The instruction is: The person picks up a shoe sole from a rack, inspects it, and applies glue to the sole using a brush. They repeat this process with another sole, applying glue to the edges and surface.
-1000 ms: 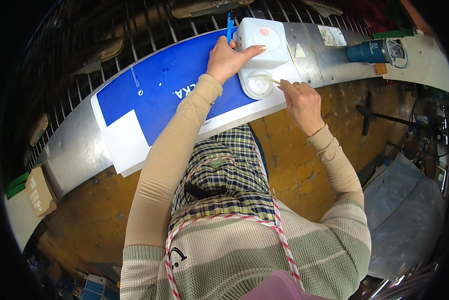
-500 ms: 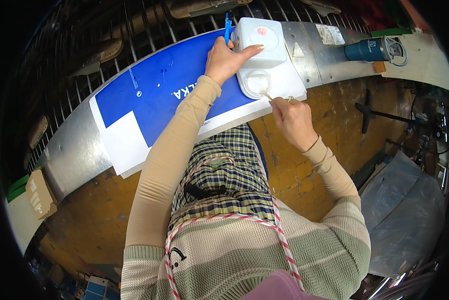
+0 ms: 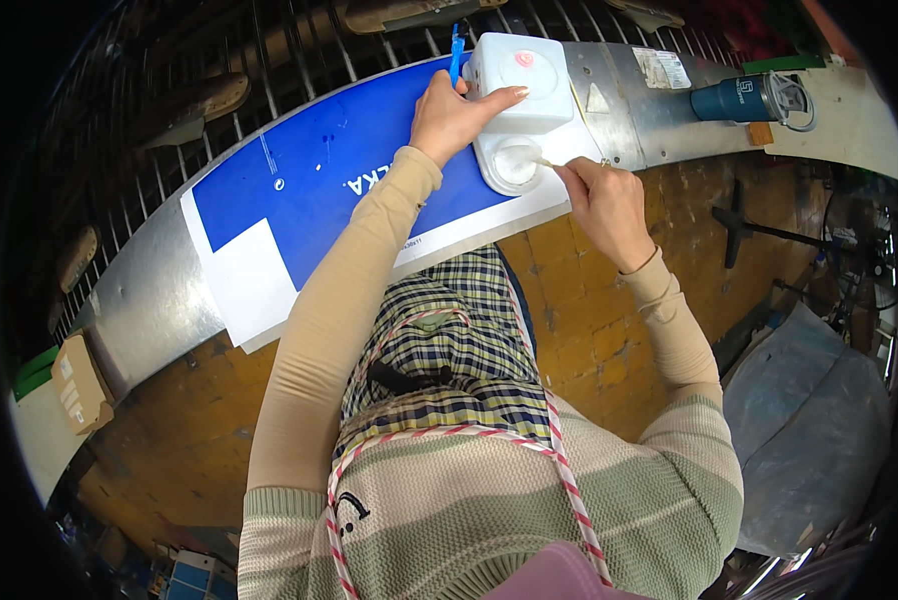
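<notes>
My left hand (image 3: 455,115) grips a white, boxy plastic container (image 3: 544,115) by its left side, with the thumb laid across its top. That container has a small pink mark on it. Joined to or right against its near side is a round white cup (image 3: 516,165) with whitish contents. My right hand (image 3: 609,205) pinches a thin, pale stick-like tool (image 3: 546,163), its tip over the cup's right rim. Whether the tip ends in bristles is too small to tell. A slim blue object (image 3: 456,55) stands upright just beyond my left fingers.
Under the container lies a blue and white printed sheet (image 3: 309,180) on a curved metal table (image 3: 149,310). A blue tumbler (image 3: 734,101) stands at the right, near a paper label (image 3: 661,69). Metal bars run along the far edge. A cardboard piece (image 3: 81,385) sits at the left end.
My right hand has moved right and slightly up with the stick-like tool, whose tip has shifted to the cup's right rim. My left hand stays on the container.
</notes>
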Demonstrator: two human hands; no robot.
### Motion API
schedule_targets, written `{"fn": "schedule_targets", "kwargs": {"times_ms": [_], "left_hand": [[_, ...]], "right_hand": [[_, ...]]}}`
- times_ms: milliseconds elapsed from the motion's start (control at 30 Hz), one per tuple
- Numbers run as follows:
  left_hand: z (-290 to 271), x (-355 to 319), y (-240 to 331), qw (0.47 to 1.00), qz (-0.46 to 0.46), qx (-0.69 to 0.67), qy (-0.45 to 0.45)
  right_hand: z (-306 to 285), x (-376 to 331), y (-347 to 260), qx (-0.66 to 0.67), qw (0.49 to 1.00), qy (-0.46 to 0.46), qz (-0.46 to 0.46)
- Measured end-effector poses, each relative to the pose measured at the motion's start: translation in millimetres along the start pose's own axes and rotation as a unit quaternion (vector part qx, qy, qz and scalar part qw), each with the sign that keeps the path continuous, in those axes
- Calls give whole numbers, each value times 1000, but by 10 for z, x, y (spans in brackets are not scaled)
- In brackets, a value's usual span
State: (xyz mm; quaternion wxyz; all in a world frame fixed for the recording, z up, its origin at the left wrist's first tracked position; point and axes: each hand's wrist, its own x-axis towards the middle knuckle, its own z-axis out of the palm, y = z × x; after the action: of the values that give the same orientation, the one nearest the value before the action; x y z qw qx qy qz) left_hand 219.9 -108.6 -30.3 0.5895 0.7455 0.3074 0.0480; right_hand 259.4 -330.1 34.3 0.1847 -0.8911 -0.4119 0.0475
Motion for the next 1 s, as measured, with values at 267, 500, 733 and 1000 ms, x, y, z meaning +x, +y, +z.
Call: {"fn": "schedule_targets", "kwargs": {"times_ms": [267,500,733,1000], "left_hand": [[7,3,1,1000,-2,-2,-4],[11,15,-24,1000,-1,-19,-10],[28,22,-52,1000,-2,-12,-4],[17,31,-77,1000,-8,-11,-5]], "right_hand": [[98,-45,159,132,985,-96,56],[360,11,232,214,966,-74,129],[317,-148,294,202,967,-108,114],[499,-225,294,282,938,-100,175]]}}
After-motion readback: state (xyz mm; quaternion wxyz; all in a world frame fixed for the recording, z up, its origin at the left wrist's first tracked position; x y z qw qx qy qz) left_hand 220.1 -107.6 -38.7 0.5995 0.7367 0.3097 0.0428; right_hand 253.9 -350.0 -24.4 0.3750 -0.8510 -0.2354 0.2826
